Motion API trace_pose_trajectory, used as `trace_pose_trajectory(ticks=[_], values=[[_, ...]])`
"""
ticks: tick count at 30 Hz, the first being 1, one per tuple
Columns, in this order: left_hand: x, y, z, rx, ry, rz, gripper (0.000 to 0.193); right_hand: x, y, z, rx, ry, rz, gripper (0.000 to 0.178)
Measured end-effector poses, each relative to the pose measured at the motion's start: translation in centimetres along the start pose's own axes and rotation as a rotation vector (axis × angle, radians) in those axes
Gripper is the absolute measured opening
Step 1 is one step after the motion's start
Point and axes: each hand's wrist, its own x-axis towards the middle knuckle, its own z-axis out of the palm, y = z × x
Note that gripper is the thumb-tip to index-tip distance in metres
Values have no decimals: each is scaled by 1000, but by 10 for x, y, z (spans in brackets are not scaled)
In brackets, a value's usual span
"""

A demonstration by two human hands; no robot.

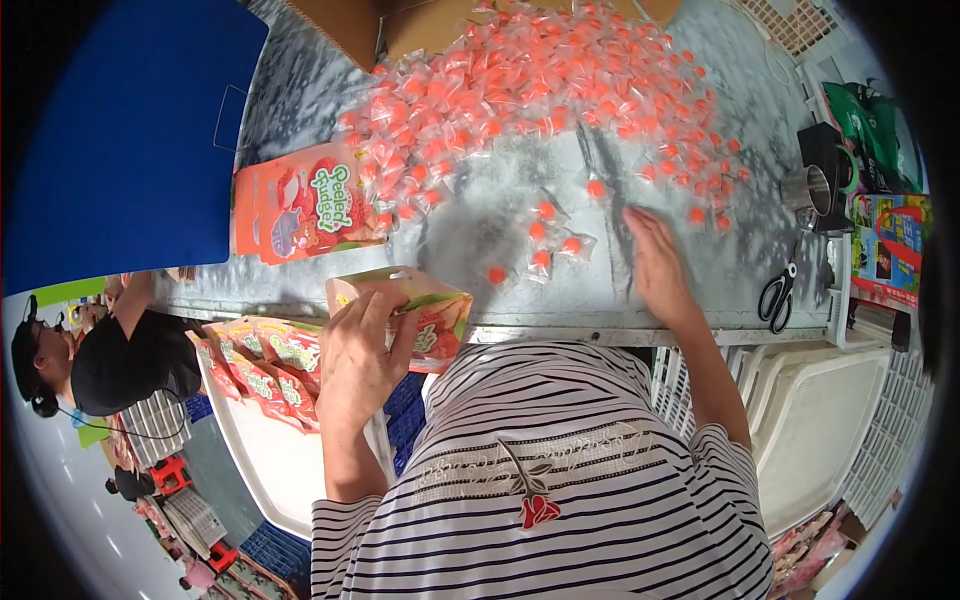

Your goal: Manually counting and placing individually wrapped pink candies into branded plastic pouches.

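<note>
Filling step, apparently: left hand [362,345] grips pouch [440,335] at table's [740,285] near edge, right hand [662,275] outstretched, unladen, beside loose sweets [537,230]; next likely calls for gathering them

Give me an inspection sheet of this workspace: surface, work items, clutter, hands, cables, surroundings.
Surface: grey mottled tabletop.
Work items: heap of wrapped red pieces, several loose pieces nearer, flat stack of red pouches at left.
Clutter: black-handled scissors and metal cup at right.
Left hand: grips a single pouch at the front edge.
Right hand: open, right of the loose pieces, nothing visibly held.
Cables: thin dark line, probably a cord, beside a co-worker.
Surroundings: white tray bearing upright pouches; blue panel; cardboard box.
</note>
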Motion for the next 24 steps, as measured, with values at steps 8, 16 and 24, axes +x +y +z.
trace_pose_trajectory(ticks=[8,16,24], values=[[0,-3,4,13,-36,3,19,37,-29,9,-75,116,55,60],[-7,-1,5,14,23,3,14,59,-95,82,-234,-113,-13,87],[-2,7,4,-6,19,82,15,40,-72,96,-176,-53,-206,42]])
